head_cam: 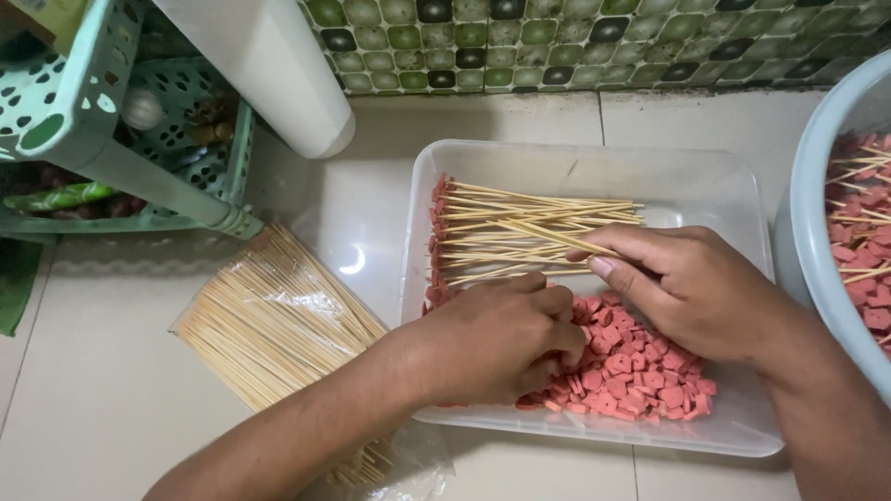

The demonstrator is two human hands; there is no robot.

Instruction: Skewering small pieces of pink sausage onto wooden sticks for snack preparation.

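Right hand (pixel 691 288) pinches a skewer (pixel 566 239); left hand (pixel 497 339) closes on sausage pieces (pixel 640 366), lower centre. A row of loaded skewers (pixel 520 232) lies done; many pieces remain.

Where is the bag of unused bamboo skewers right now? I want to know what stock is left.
The bag of bamboo skewers lies on the floor, left of the clear plastic tray, beside the left hand.

One clear plastic bag of bamboo skewers (pixel 278 320), oblong and pale tan, lies on the floor left of the clear plastic tub (pixel 575 158).
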